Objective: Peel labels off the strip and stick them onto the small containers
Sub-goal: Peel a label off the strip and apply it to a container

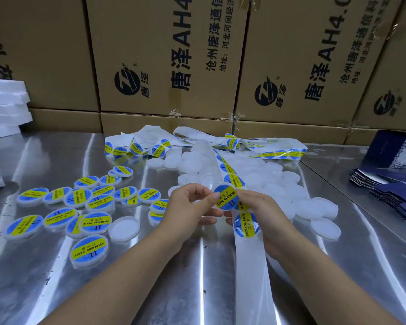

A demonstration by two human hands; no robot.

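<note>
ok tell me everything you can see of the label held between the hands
The label is a round glossy sticker, blue with a yellow band reading SOLDERING PASTE in black. It is tilted above the steel table, the left hand pinching its left edge, the right hand at its right edge holding the backing strip.

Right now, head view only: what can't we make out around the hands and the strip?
All head view:
1. Whether the label pinched by the left hand is fully off the strip: the label itself covers that spot.
2. Right hand fingertips: behind the strip it holds.
3. Strip's lower end: cut off by the bottom edge.
4. Blue packets: cut off by the right edge, print blurred.
</note>
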